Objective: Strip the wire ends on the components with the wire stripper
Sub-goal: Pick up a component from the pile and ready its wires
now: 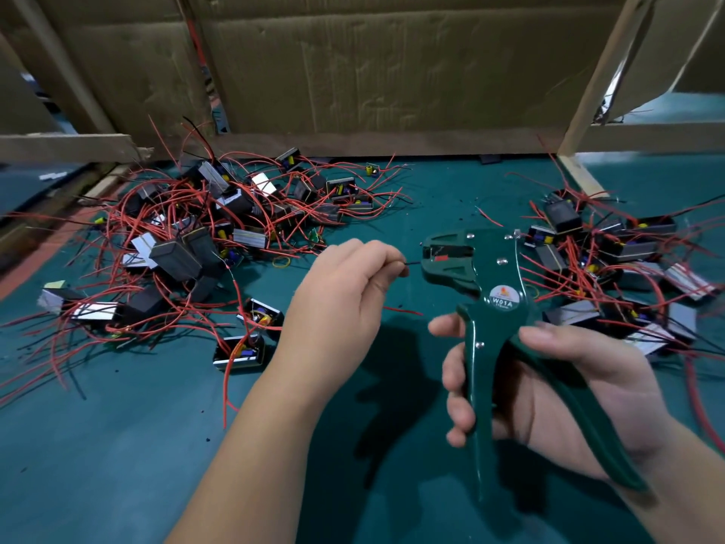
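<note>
A teal-covered counter [117, 445] carried everything, backed by a brown corrugated cardboard wall [392, 72] along its far edge. One heap of small black boxy components with red wires [204, 237] sprawled toward the far left corner, and a second heap [612, 261] lay along the right edge.

Near the middle of the front edge, the green pistol-shaped metal wire stripper [498, 292] was held above the counter with its head pointing left. The right hand [557, 390] had its fingers curled round both handles, which stood apart. The left hand [345, 292] pinched a thin black wire [412, 263] between thumb and fingertip, and the wire's tip reached the mouth of the stripper's jaws.

The main risk looked to be depth. Squeezing with the tip barely inside would likely leave the insulation on, while pushing too far could bare too much wire or nick strands. A loose pinch might also let the wire slide out.
</note>
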A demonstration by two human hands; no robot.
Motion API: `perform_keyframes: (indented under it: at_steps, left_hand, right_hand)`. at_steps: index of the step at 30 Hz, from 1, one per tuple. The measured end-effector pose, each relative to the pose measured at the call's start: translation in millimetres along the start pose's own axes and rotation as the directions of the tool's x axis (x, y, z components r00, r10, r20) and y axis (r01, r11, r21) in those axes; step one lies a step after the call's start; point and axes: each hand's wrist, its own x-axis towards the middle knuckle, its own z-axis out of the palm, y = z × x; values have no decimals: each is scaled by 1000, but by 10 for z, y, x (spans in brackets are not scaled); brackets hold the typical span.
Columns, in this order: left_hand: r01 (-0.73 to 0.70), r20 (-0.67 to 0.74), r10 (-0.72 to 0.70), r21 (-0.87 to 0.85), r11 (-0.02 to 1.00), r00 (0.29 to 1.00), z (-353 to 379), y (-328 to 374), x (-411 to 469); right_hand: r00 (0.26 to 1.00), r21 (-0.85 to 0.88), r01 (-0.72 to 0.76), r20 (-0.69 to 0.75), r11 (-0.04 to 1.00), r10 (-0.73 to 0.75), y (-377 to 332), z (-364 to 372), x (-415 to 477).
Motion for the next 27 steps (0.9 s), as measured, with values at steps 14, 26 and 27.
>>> perform_keyframes:
  at_steps: [14, 26, 27]
  left_hand:
    - [-40, 176, 27, 68, 997, 984, 22, -27, 5]
    - [124, -191, -112, 49, 991, 975, -9, -68, 16]
    - [130, -216, -115, 59, 990, 970, -15, -67, 21]
  right_hand:
    - [913, -117, 60, -396, 991, -102, 53, 55, 72]
    - [960, 29, -65, -271, 997, 70, 58, -39, 70]
    - [975, 28, -74, -209, 997, 78, 71, -39, 65]
